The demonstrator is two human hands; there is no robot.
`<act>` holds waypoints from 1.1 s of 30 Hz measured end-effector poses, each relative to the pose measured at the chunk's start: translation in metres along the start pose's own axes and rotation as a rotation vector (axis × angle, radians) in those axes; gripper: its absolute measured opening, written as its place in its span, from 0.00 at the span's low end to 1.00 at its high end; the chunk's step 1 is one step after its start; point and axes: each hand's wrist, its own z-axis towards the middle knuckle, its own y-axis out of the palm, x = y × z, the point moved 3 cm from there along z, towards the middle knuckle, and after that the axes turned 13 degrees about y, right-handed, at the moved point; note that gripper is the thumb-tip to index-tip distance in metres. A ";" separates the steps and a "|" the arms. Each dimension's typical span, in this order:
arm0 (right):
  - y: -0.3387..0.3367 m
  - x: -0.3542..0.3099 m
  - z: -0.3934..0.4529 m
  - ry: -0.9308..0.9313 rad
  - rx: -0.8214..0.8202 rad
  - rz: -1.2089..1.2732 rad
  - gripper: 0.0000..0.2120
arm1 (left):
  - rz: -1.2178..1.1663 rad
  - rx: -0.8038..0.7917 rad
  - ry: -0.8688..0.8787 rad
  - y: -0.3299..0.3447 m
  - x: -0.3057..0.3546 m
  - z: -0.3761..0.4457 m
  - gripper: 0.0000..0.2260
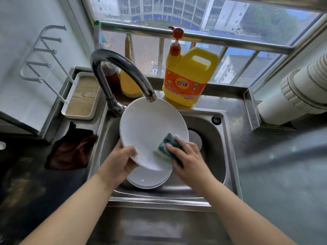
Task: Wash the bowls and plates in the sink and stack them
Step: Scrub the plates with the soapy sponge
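A large white plate [148,128] is tilted up over the steel sink [224,156], its top edge just under the tap spout. My left hand [122,161] grips the plate's lower left rim. My right hand [189,161] presses a green and dark sponge [167,149] against the plate's lower right face, with foam around it. Beneath the held plate, more white plates [150,179] lie stacked in the basin. Another white dish [195,140] shows partly behind my right hand; I cannot tell whether it is a plate or a bowl.
A curved chrome tap [120,73] rises at the sink's back left. A yellow detergent jug with a red pump [187,76] stands on the window ledge beside two bottles [123,82]. A white tray [83,98] and a dark red cloth [70,149] are at left. White pipe [297,92] at right.
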 end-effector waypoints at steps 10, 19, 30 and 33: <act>0.018 -0.035 -0.006 0.069 -0.117 0.265 0.25 | 0.058 -0.038 0.005 0.008 0.001 0.002 0.25; 0.005 0.003 0.031 0.319 0.067 0.135 0.23 | 0.023 -0.059 -0.066 0.010 -0.003 -0.005 0.30; 0.011 0.009 0.045 0.394 0.046 0.161 0.23 | 0.084 -0.048 -0.104 0.008 -0.007 -0.011 0.24; 0.014 -0.024 0.032 0.260 -0.024 0.262 0.24 | 0.054 -0.024 -0.075 0.013 -0.006 -0.009 0.26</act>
